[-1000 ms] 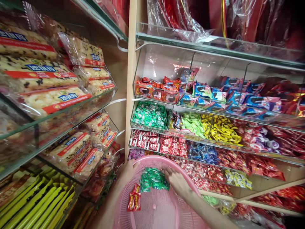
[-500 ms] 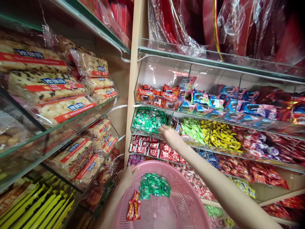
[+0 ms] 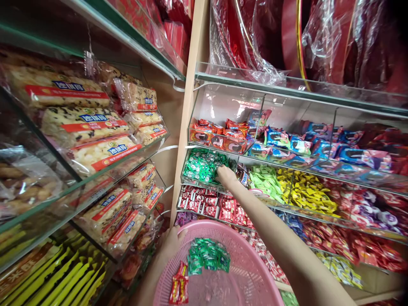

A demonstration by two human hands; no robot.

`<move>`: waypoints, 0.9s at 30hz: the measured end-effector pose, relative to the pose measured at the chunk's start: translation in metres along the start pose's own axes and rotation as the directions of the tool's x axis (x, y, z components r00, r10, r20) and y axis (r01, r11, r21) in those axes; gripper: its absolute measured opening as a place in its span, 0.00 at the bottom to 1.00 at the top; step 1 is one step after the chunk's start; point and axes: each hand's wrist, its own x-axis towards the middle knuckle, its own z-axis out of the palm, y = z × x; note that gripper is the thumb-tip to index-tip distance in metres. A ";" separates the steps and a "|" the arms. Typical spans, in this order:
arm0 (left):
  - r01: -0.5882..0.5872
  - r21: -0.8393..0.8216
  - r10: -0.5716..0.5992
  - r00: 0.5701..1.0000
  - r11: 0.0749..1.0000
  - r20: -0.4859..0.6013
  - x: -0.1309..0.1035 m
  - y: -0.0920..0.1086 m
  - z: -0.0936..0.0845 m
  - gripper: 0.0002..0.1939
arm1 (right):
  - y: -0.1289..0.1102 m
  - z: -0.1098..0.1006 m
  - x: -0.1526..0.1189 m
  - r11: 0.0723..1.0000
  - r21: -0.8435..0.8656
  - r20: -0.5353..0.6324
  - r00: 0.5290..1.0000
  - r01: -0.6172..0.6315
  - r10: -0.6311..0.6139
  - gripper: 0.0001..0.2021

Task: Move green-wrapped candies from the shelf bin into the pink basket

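Observation:
A pink plastic basket (image 3: 255, 255) with perforated walls is in front of me, tilted so that its inside shows. My left hand (image 3: 170, 244) is closed around its left rim. Inside lie a heap of green-wrapped candies (image 3: 207, 255) and a few red-wrapped candies (image 3: 179, 287). My right hand (image 3: 227, 176) reaches over the basket to the right side of a clear shelf bin of green-wrapped candies (image 3: 202, 163). Its fingers are curled together against the candies; whatever is between them is hidden.
Right of that bin are Snickers bars (image 3: 244, 176), light green candies (image 3: 266, 182) and yellow candies (image 3: 306, 193). Red packets (image 3: 197, 202) fill the tier below. Packaged puffed-grain cakes (image 3: 95, 123) stack on glass shelves at left. A wooden upright (image 3: 188, 114) separates the shelf units.
My right hand has moved slightly further into the green candy bin, its fingers curling in. The view has shifted a little, so the shelves appear lower and further right. My left hand keeps the basket.

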 end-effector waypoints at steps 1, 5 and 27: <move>0.004 0.002 -0.004 1.000 1.000 0.002 0.000 0.001 -0.002 0.22 | 0.002 0.000 0.001 1.000 0.005 0.005 1.000 -0.001 0.001 0.15; 0.008 -0.001 -0.008 1.000 1.000 0.010 -0.002 0.006 -0.007 0.22 | 0.005 -0.002 0.002 1.000 0.015 0.003 1.000 -0.013 0.013 0.14; 0.022 0.033 -0.022 1.000 0.999 0.008 0.005 0.006 -0.009 0.23 | 0.000 0.064 -0.150 0.631 0.656 -0.376 0.904 0.414 -0.202 0.16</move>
